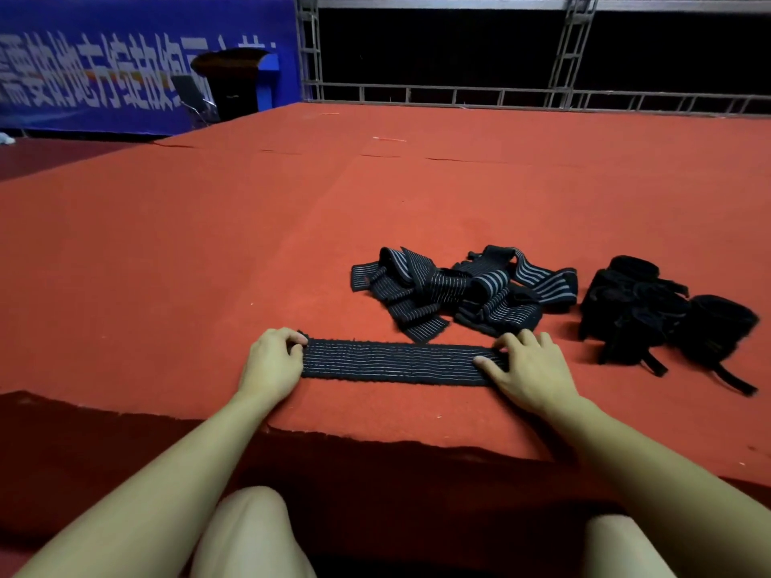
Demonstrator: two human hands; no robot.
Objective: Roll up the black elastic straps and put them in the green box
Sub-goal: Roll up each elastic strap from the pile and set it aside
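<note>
Two hands, left hand (pixel 271 362) apparently pinching strap (pixel 396 364), right hand (pixel 530 369) pressing

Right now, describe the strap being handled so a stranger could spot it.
On the red carpet, nearest its front edge, lies one striped strap stretched flat. Left hand pinches one end, right hand presses the other; the straps behind it are heaped.

Bare forearms (pixel 175 460), bare knees (pixel 250 531), no sleeves showing.

flat strap (pixel 396 362) between both hands
</note>
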